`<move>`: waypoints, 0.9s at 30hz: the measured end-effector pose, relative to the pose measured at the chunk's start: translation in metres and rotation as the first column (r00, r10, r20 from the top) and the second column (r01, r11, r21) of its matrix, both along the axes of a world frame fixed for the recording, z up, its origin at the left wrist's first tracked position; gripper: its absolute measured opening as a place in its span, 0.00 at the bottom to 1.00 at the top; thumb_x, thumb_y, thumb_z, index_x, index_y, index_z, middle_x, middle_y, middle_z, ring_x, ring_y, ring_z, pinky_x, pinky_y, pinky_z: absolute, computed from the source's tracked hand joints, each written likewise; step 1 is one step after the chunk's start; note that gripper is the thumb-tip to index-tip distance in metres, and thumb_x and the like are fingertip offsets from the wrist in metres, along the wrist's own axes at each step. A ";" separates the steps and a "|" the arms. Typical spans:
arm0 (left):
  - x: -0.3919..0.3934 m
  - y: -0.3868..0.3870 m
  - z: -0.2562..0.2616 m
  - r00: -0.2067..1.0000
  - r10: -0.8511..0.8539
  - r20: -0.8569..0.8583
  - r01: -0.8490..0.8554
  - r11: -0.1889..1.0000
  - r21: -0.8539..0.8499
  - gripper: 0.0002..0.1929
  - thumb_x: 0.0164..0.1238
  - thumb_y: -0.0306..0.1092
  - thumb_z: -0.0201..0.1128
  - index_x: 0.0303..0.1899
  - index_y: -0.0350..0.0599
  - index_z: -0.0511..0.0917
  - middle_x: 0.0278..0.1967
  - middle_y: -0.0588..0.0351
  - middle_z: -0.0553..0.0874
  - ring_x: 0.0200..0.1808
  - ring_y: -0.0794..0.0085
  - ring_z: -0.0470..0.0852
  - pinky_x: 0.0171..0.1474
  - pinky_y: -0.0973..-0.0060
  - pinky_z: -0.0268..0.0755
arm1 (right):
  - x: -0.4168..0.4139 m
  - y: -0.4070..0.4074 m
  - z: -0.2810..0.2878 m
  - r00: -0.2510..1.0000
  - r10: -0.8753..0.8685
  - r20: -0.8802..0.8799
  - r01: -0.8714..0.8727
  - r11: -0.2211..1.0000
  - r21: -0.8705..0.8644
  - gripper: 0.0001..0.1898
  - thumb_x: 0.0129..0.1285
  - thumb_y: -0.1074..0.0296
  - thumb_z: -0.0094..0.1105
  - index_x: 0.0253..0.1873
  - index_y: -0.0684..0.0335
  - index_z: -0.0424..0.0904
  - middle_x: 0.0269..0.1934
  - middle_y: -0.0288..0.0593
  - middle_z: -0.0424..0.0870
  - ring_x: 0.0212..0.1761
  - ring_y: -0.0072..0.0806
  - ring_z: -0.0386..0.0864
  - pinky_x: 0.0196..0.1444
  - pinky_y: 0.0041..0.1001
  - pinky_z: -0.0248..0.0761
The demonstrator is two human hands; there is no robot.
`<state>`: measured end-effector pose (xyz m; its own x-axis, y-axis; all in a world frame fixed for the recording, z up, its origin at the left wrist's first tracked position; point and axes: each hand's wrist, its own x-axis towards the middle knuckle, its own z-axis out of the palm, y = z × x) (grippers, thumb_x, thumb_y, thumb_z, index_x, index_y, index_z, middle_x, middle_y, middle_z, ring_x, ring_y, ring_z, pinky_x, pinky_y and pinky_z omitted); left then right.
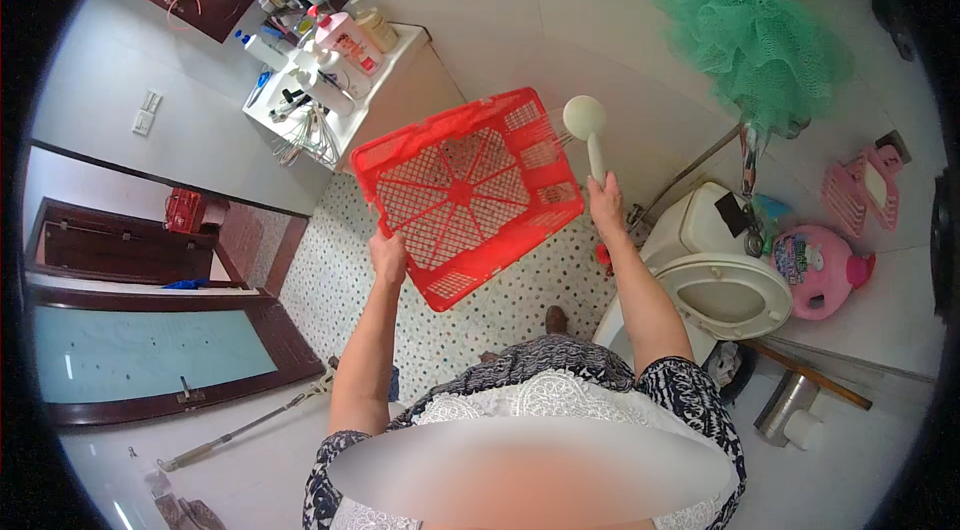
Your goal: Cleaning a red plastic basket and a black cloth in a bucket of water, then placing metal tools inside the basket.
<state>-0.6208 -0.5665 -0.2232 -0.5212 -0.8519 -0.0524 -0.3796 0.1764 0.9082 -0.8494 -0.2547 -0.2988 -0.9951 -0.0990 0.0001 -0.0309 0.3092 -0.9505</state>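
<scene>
A rectangular red plastic basket with a lattice bottom is held up tilted above the speckled floor. Its near left rim is gripped by my left hand. My right hand is closed around the handle of a cream-coloured shower head, just right of the basket. Fine streams of water spray from the shower head leftward onto the basket's right wall. The fingers of my left hand are partly hidden by the rim.
At the back left, a white counter carries several pump bottles. To the right stand a toilet with a raised lid and a pink detergent jug. A green mesh bath sponge hangs at upper right. A mop leans at lower left, near a glazed door.
</scene>
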 end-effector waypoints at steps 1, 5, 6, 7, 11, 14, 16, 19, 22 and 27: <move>-0.004 0.003 0.004 0.981 0.040 0.190 0.011 0.966 -0.260 0.18 0.50 0.25 0.52 0.45 0.39 0.78 0.31 0.52 0.83 0.32 0.66 0.82 0.34 0.69 0.71 | 0.000 -0.003 0.002 0.999 0.003 0.032 -0.003 1.000 -0.013 0.21 0.61 0.56 0.54 0.49 0.69 0.69 0.40 0.57 0.78 0.43 0.48 0.76 0.45 0.38 0.66; -0.032 0.026 0.024 0.826 0.114 0.551 0.139 0.907 -0.397 0.30 0.53 0.31 0.51 0.62 0.43 0.61 0.44 0.40 0.80 0.41 0.44 0.80 0.46 0.55 0.70 | -0.005 -0.024 0.014 0.999 0.006 0.047 -0.002 0.996 -0.091 0.21 0.61 0.56 0.53 0.49 0.70 0.69 0.40 0.55 0.79 0.42 0.46 0.76 0.45 0.37 0.66; -0.031 0.020 0.014 0.838 0.154 0.523 0.172 0.835 -0.523 0.32 0.52 0.29 0.51 0.63 0.41 0.59 0.51 0.39 0.76 0.40 0.45 0.80 0.44 0.54 0.72 | -0.005 -0.034 0.021 0.998 0.034 0.057 -0.028 0.994 -0.105 0.19 0.62 0.57 0.53 0.48 0.69 0.69 0.35 0.46 0.78 0.36 0.35 0.75 0.40 0.32 0.67; -0.033 0.020 0.015 0.837 0.159 0.523 0.169 0.835 -0.524 0.32 0.52 0.29 0.51 0.63 0.41 0.59 0.51 0.39 0.76 0.40 0.45 0.80 0.44 0.54 0.72 | -0.001 -0.041 0.029 0.998 0.038 0.057 -0.032 0.994 -0.107 0.19 0.62 0.57 0.53 0.48 0.69 0.69 0.35 0.46 0.78 0.36 0.35 0.75 0.40 0.32 0.67; -0.046 0.020 0.019 0.825 0.157 0.543 0.253 0.756 -0.603 0.32 0.52 0.29 0.52 0.64 0.41 0.59 0.58 0.40 0.71 0.38 0.46 0.81 0.41 0.55 0.74 | 0.000 -0.059 0.050 0.942 0.326 0.082 -0.278 0.892 -0.355 0.20 0.63 0.58 0.53 0.52 0.69 0.69 0.38 0.48 0.78 0.41 0.34 0.74 0.47 0.32 0.66; -0.049 0.019 0.022 0.826 0.160 0.540 0.299 0.690 -0.660 0.32 0.52 0.29 0.53 0.64 0.43 0.59 0.59 0.41 0.70 0.35 0.47 0.82 0.38 0.57 0.75 | 0.007 -0.070 0.067 0.913 0.405 0.056 -0.353 0.850 -0.390 0.18 0.62 0.59 0.55 0.49 0.68 0.72 0.37 0.46 0.78 0.41 0.31 0.74 0.45 0.31 0.67; -0.054 0.022 0.024 0.827 0.152 0.542 0.326 0.656 -0.681 0.33 0.52 0.29 0.54 0.64 0.43 0.60 0.60 0.42 0.70 0.34 0.47 0.83 0.37 0.58 0.76 | 0.003 -0.072 0.069 0.919 0.389 0.061 -0.348 0.875 -0.336 0.17 0.62 0.59 0.55 0.47 0.69 0.72 0.35 0.46 0.78 0.39 0.31 0.74 0.44 0.31 0.67; -0.062 0.027 0.023 0.820 0.124 0.559 0.394 0.586 -0.708 0.33 0.50 0.29 0.56 0.63 0.44 0.61 0.59 0.41 0.70 0.31 0.51 0.83 0.33 0.61 0.77 | -0.003 -0.073 0.070 0.923 0.370 0.107 -0.328 0.900 -0.288 0.16 0.62 0.59 0.55 0.43 0.69 0.73 0.32 0.45 0.78 0.36 0.31 0.75 0.40 0.33 0.67; -0.072 0.030 0.021 0.787 0.116 0.607 0.447 0.572 -0.688 0.33 0.49 0.28 0.58 0.62 0.44 0.63 0.59 0.42 0.70 0.32 0.52 0.84 0.31 0.63 0.78 | -0.008 -0.070 0.062 0.932 0.328 0.154 -0.269 0.911 -0.312 0.15 0.61 0.59 0.55 0.39 0.69 0.72 0.29 0.46 0.78 0.32 0.36 0.75 0.37 0.36 0.67; -0.092 0.019 0.006 0.780 0.080 0.620 0.552 0.379 -0.743 0.28 0.52 0.28 0.56 0.60 0.42 0.66 0.58 0.39 0.71 0.40 0.50 0.82 0.32 0.65 0.78 | -0.016 -0.058 0.057 0.956 0.293 0.008 -0.287 0.942 -0.176 0.18 0.60 0.56 0.54 0.39 0.70 0.72 0.30 0.54 0.78 0.31 0.49 0.76 0.35 0.38 0.67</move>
